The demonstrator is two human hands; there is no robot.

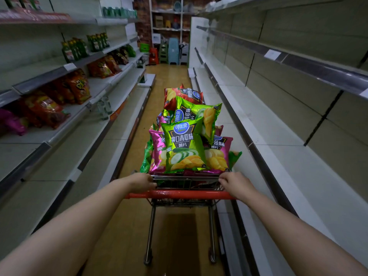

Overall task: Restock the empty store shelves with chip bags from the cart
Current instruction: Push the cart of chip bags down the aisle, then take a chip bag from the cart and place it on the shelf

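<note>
Head camera looks down a store aisle over both forearms. My left grip [142, 183] and right grip [235, 183] are each curled over the rear of the cart [185, 177], one at either end of the red handle bar [183, 195]. I cannot tell whether the fingers close on the bar itself or on the wire rim just beyond it. Ahead of both grips, the chip bags [199, 114] are heaped above the basket's rim. A green cucumber bag [184, 144] stands nearest, between the grips, with pink bags [219, 154] beside it and a red bag [179, 96] farthest off. Outward of the right grip run the pale shelves [278, 156], tier above tier. Outward of the left grip, the opposite shelving [123, 76] carries orange snack bags [78, 86] and green bottles [73, 49]. Stacked stools [173, 50] stand far ahead at the aisle's end.
</note>
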